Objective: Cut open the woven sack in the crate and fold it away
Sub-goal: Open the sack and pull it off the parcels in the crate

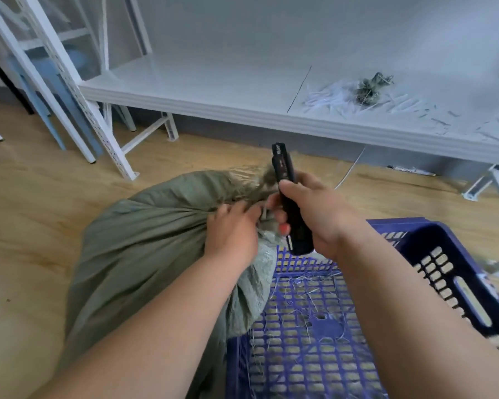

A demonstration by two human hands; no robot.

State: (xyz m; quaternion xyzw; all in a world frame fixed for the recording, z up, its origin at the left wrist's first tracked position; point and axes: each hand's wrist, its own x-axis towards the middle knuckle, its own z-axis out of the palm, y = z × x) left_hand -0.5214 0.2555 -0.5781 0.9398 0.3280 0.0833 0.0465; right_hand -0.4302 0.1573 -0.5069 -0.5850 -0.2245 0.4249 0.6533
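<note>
Wood-grain flooring (pixel 32 214) runs under us, with a low white shelf (pixel 242 108) ahead carrying a scatter of pale plastic strips (pixel 343 96) and a frayed grey tuft (pixel 372 84). We see the olive-green woven sack (pixel 144 254) — bulging, coarse, its neck gathered into tight pleats — lying half in the blue plastic lattice crate (pixel 432 254), spilling over the crate's left side onto the floor. Our left hand (pixel 231 234) pinches the bunched neck. Our right hand (pixel 314 214) curls around a slim black utility knife (pixel 285 191), held upright just beside the neck — loose white threads (pixel 308 295) litter the crate's grid.
</note>
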